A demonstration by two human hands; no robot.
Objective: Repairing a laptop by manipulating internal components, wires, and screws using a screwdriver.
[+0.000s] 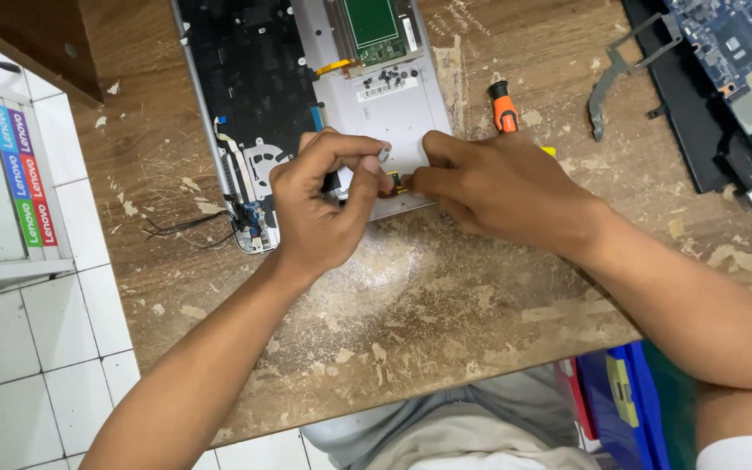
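Observation:
An opened silver laptop chassis (393,104) lies on a worn wooden table (428,296), with its black inner panel (250,70) to the left. My left hand (319,204) and my right hand (498,187) meet at the chassis's near edge. Both pinch a small yellow-and-black part (397,184) between their fingertips. My fingers hide most of that part. An orange-handled screwdriver (504,109) sticks out just behind my right hand; whether the hand touches it cannot be told.
A green circuit board (374,26) sits in the chassis's far end. A blue motherboard (733,52) and a grey metal bracket (607,87) lie at the far right. Thin black wires (184,228) trail left of the chassis. A blue box (620,405) stands below the table edge.

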